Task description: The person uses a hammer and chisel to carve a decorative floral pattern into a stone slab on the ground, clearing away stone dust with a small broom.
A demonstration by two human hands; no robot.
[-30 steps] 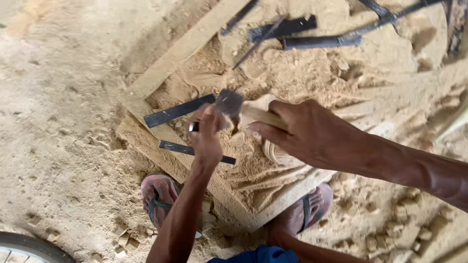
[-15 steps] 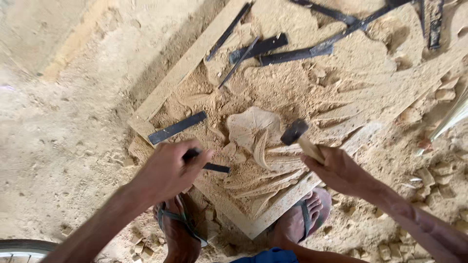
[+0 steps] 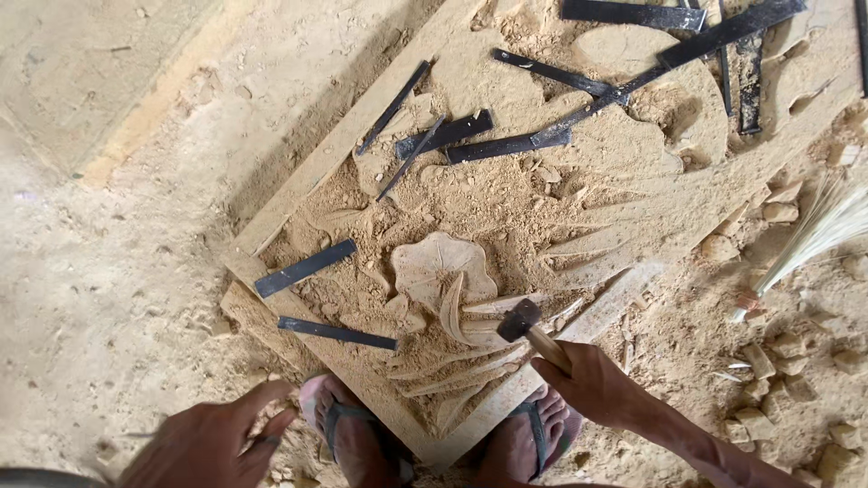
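Right hand wrapped round hammer handle, lower centre, head over carved panel. Head-heavy, stiff; grip low on wood handle. Left hand lower left, fingers loose, empty. Chisel lies nearby, thin, rigid.

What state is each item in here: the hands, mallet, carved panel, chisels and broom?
Right hand: closed around the mallet handle.
Dark-headed wooden-handled mallet: held, head just above the carving.
Left hand: empty, fingers curled, off the panel.
Sand-coloured carved wooden panel: flat on the ground, partly carved, covered in sawdust.
Flat dark metal chisels: lying loose on the panel, none held.
Pale straw broom: lying on the ground at right.
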